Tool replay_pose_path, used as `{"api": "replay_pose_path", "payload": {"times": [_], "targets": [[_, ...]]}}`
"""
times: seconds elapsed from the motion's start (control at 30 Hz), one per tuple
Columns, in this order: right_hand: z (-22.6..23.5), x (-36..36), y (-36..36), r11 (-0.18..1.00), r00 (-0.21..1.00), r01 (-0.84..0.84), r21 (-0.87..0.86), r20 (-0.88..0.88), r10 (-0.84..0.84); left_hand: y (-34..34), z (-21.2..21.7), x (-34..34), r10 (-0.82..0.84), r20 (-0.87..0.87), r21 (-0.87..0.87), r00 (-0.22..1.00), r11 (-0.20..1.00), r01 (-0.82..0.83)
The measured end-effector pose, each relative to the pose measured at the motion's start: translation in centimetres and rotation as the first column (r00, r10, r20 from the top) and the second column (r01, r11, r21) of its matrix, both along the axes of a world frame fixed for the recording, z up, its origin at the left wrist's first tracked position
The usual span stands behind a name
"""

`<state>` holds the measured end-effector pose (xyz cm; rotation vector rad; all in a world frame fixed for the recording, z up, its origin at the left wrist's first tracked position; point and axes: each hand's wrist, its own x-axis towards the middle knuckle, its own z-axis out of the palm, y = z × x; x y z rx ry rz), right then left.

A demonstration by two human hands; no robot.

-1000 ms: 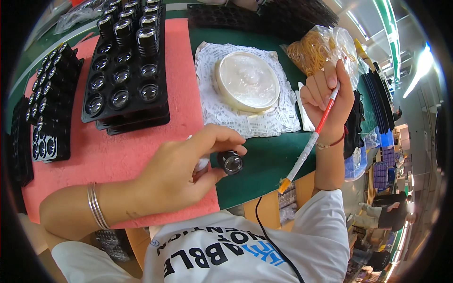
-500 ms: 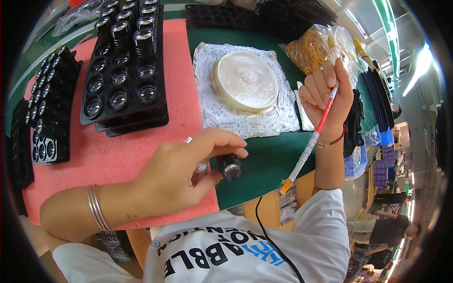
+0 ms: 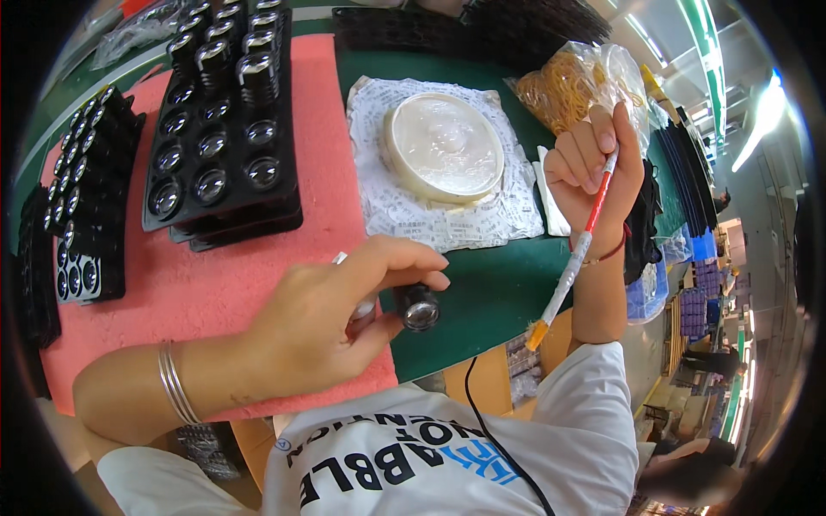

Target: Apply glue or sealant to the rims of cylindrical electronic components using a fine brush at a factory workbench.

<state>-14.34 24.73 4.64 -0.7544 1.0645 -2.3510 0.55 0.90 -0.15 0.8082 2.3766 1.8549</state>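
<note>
Barrel (image 3: pixel 418 309) in my left hand (image 3: pixel 331 305), brush (image 3: pixel 568 273) in my right hand (image 3: pixel 604 163).
Left: thumb and fingers closed on the black barrel, glass end toward me, over the near part of the green table (image 3: pixel 482 292), beside the pink mat (image 3: pixel 323 129); something white under the palm, kind unclear. Right: raised, fingers closed round the red-and-white brush, bristles down and near. Farther, centre: one white dish (image 3: pixel 445 144) on printed paper (image 3: pixel 372 176). Left, on the mat: black tray (image 3: pixel 280 202), more barrels upright in its far rows. Far right: one bag (image 3: pixel 568 86) of yellow bands.
</note>
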Motion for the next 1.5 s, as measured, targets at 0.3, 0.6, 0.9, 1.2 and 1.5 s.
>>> {"api": "replay_pose_path", "payload": {"times": [0.3,0.6,0.9,1.2,1.5], "targets": [[0.3,-2.3,0.9,0.672,0.658,0.739,-0.037,-0.170,-0.733,-0.1,0.5,0.5,0.000,0.120,-0.055,0.993,0.998,0.006],[-1.6,-6.4,2.2,0.351,0.729,0.616,0.705,-0.342,-0.592,0.5,0.0,0.5,0.068,0.063,0.004,0.996,0.998,-0.068],[0.2,-2.8,6.5,-0.268,0.585,0.786,0.557,-0.811,0.027,0.3,0.5,0.9,0.000,0.060,-0.029,0.998,1.000,0.001],[-4.4,1.2,8.4,-0.121,0.240,0.970,0.212,-0.916,0.321,-0.1,0.2,0.8,-0.060,-0.066,-0.059,0.996,0.997,0.056],[0.9,9.1,-0.6,0.454,-0.299,0.858,-0.241,-0.952,0.061,-0.2,0.7,0.9,-0.136,0.141,0.016,0.981,0.991,0.135]]}}
